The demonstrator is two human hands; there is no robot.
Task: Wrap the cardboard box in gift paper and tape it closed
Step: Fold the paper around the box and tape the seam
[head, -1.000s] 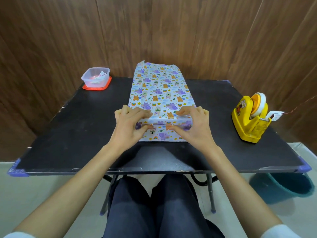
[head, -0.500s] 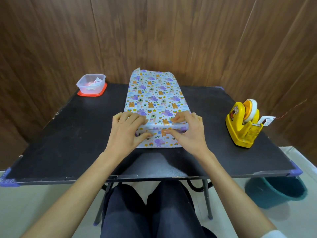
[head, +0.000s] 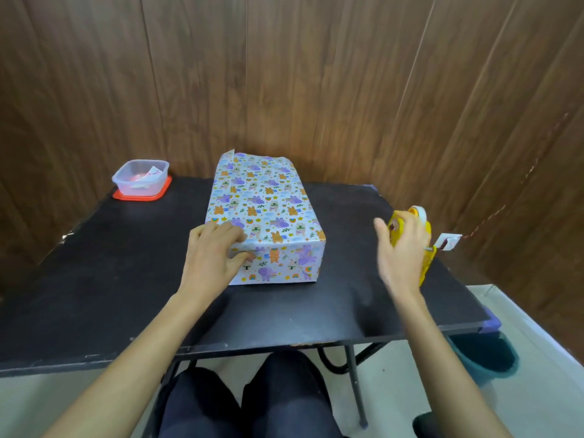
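Gift paper printed with purple and orange cartoon animals covered one box at mid-counter. Left hand gripped its near left corner; right hand hung loosely spread before one yellow tape dispenser. One plastic tub sat far left.

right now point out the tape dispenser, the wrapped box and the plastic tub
tape dispenser (head: 428,263): head view, yellow base
wrapped box (head: 262,200): head view, top face
plastic tub (head: 139,186): head view, front wall
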